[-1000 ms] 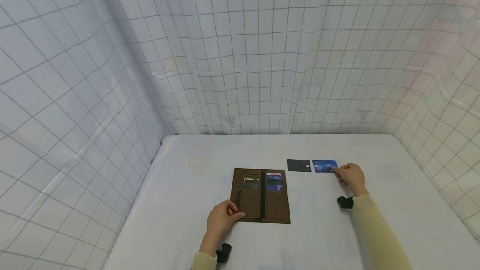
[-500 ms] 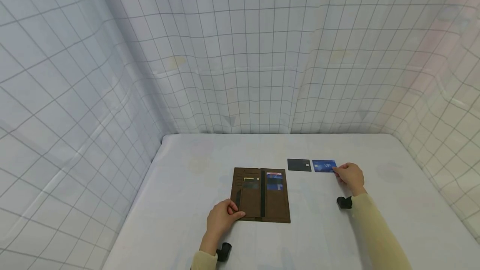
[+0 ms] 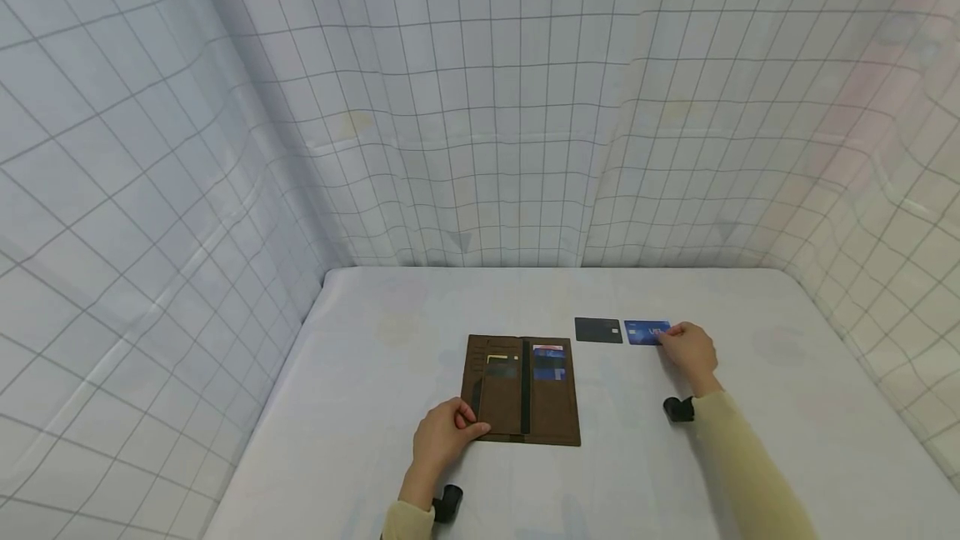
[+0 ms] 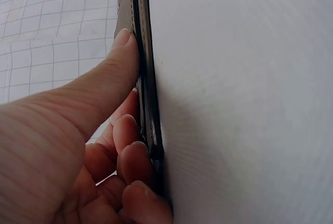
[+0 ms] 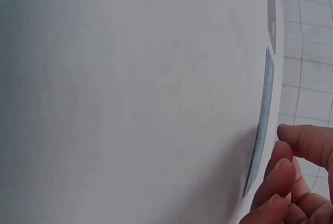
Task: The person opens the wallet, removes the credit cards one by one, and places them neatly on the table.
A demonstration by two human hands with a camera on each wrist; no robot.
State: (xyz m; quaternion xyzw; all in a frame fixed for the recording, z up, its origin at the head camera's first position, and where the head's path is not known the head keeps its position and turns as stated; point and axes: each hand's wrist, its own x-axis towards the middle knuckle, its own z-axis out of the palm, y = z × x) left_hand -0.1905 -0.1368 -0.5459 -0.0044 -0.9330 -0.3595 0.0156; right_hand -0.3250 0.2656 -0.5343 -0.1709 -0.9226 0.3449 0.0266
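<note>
A brown wallet (image 3: 549,415) lies spread open on the white table, with cards in the slots of both halves. At its lower left corner rests my left hand (image 3: 442,440); in the left wrist view the straight thumb (image 4: 112,70) lies on the wallet and the other fingers bend loosely beside its edge. Farther right, a blue card (image 3: 637,332) lies flat, partly covered in the head view by the fingertips of my right hand (image 3: 690,350). The right wrist view shows that hand's fingers (image 5: 279,177) loosely bent just above the blue card, holding nothing.
A black card (image 3: 597,330) lies flat left of the blue card, beyond the wallet's upper right corner. White gridded cloth (image 3: 480,148) hangs behind the table (image 3: 390,307) and along both sides. A small black camera sits on each wrist.
My right hand has shifted slightly left over the blue card, covering more of its print. The left hand, wallet and black card stay in place.
</note>
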